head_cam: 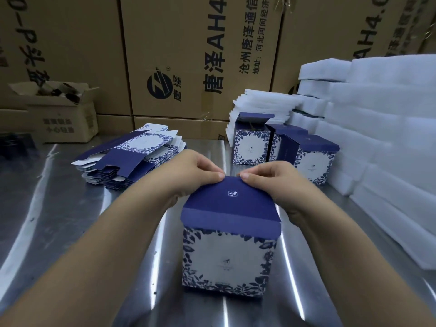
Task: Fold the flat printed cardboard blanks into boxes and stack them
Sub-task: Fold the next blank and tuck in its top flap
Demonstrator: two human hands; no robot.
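From the head camera we see a folded box (230, 256) standing upright on the steel table (70, 208), close in front of the person. Its near face is white, framed by a navy leaf-and-flower print with a small emblem in the middle. Its navy lid flap (232, 197) carries a small white logo and slopes up and away from the box's front edge. The left hand (195, 172) and right hand (271, 179) meet at the flap's far edge. Each thumb lies flat on top and the curled fingers are tucked behind, so both hands pinch that edge, thumb tips almost touching. Behind the box to the left we find a fanned stack of flat blanks (132, 159) in the same print. Behind it to the right stand finished boxes (251, 143), their lids partly raised. White foam sheets (377, 138) are piled to the right of the box, and large printed brown cartons (188, 55) rise well behind it.
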